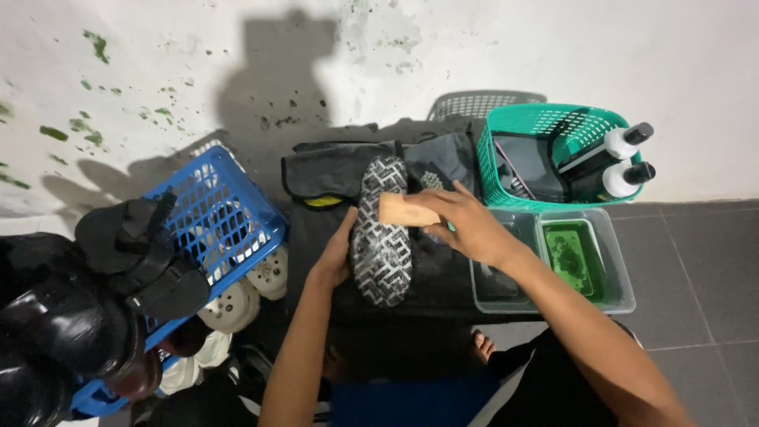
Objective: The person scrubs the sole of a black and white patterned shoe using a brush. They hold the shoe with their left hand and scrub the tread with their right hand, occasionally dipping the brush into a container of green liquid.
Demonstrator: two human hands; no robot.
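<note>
A shoe (382,237) lies sole-up on a dark cloth (332,170), its grey zigzag tread facing me. My left hand (338,251) grips the shoe's left edge. My right hand (462,223) holds a wooden-backed brush (407,211) pressed against the upper part of the sole.
A blue basket (229,217) with dark shoes stands at the left, white shoes beneath it. At the right a green basket (553,119) holds two white-capped bottles (624,162). Two clear tubs (617,269) sit in front of it, one with green liquid. A white wall runs behind.
</note>
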